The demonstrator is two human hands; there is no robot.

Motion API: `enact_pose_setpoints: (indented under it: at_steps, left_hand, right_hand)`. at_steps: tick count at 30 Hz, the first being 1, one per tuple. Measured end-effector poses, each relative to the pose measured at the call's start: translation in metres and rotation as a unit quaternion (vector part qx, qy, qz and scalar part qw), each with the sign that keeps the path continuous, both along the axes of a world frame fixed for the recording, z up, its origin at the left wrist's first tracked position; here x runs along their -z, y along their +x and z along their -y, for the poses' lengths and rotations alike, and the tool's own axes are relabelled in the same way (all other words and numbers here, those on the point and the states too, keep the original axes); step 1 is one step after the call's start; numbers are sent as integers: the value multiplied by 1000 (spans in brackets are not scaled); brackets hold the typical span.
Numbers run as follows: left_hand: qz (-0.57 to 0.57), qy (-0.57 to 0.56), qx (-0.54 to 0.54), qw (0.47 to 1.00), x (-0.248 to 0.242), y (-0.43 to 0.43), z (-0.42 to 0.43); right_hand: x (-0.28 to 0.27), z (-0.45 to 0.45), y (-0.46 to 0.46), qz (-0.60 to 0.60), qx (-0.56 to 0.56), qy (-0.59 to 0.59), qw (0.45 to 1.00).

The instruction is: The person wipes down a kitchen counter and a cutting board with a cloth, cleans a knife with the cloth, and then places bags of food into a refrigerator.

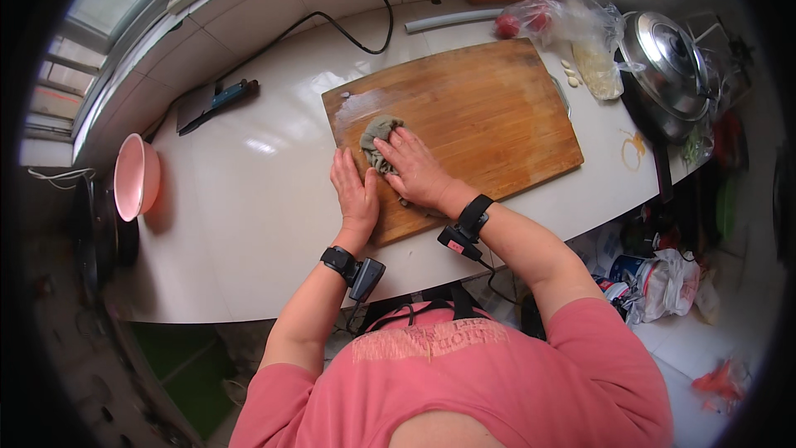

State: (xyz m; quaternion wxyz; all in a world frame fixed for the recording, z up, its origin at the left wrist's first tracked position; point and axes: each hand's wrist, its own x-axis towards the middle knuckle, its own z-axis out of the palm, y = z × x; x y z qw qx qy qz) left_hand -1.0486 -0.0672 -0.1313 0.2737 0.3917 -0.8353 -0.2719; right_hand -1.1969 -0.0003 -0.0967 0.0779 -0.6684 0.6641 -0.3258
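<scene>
A wooden cutting board (472, 112) lies at a slant on the white countertop. My right hand (418, 168) presses a crumpled grey-green cloth (380, 130) against the board's left part, fingers spread over it. Against the board's left edge rests my left hand (356, 190), its thumb apart from the fingers and nothing in its grasp. A wet, pale patch (367, 106) shows on the wood near the far left corner. Small dark bits lie by the heel of my right hand, too small to name.
A cleaver (217, 106) lies at the back left, and a pink bowl (137, 177) stands tilted at the left edge. Garlic cloves (571, 73), plastic bags (597, 68) and a lidded pan (662, 68) are at the right. A black cable (317, 14) loops along the wall.
</scene>
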Motion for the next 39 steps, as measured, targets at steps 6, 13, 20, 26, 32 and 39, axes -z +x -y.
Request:
enact_pose_setpoints:
  at_steps: [6, 13, 20, 26, 32, 39]
  left_hand:
    - [-26, 16, -4, 1000, 2, -3, 1]
    - [-26, 18, -1, 1000, -4, -2, 0]
    - [12, 14, 0, 1000, -9, 1, -2]
    - [42, 7, 5, 999, -13, 0, -3]
    - [55, -15, 15, 998, -13, -3, -2]
    - [59, -17, 9, 998, -15, -3, -2]
  right_hand:
    - [-7, 5, -26, 358, 30, -11, 933]
    - [-33, -40, -163, 662, 134, -28, 737]
    - [1, -76, -214, -75, 273, 58, 957]
    - [14, -38, -200, -172, 263, 61, 947]
    - [13, -5, -180, -145, 204, 51, 967]
    - [5, 64, -101, -129, 65, 45, 988]
